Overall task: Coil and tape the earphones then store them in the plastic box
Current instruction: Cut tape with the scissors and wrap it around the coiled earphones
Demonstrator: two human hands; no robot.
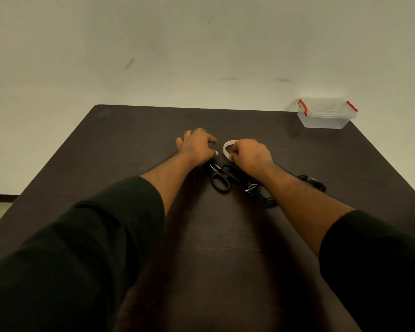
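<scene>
Dark table bears scissors, tape roll, plastic box, seemingly two earphone coils

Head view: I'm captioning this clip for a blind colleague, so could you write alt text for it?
A person's right hand grips a roll of white tape on a dark table, while the left hand rests beside it. Black scissors and two bundles of black earphones lie near the wrists; a closed clear plastic box with red latches sits at the far right corner.

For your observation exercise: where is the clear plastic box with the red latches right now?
In the head view, the plastic box stands at the table's far right corner, lid on, well beyond both hands.
</scene>
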